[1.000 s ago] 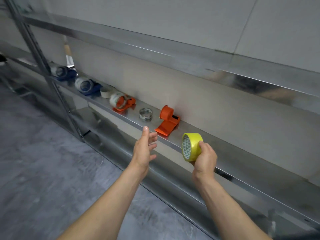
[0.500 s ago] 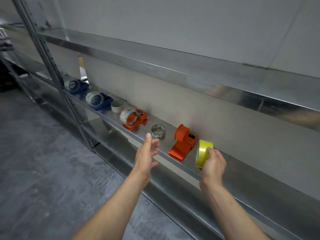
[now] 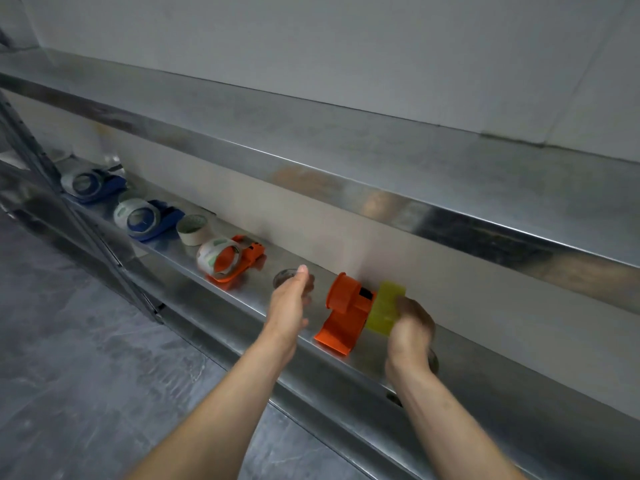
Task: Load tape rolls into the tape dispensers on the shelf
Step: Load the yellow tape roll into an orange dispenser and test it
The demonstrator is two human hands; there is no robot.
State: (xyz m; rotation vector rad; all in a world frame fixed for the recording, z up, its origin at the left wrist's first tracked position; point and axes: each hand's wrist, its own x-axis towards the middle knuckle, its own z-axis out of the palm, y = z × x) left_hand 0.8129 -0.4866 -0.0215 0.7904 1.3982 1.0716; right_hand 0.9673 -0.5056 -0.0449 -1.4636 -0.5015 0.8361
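head view: shiny metal shelf [image 3: 519,393] runs along a pale wall [image 3: 311,46], with an upper shelf [image 3: 346,140] above and a grey mottled floor [image 3: 86,358] below. right hand [image 3: 412,327], blurred, grips the yellow tape roll [image 3: 385,308] on edge just right of the empty orange dispenser [image 3: 346,306]; contact unclear. left hand [image 3: 289,303] open, fingers straight, holding nothing, in front of a small roll [image 3: 284,277]. further left: loaded orange dispenser [image 3: 228,258], loose white roll [image 3: 193,228], two blue dispensers [image 3: 145,218]
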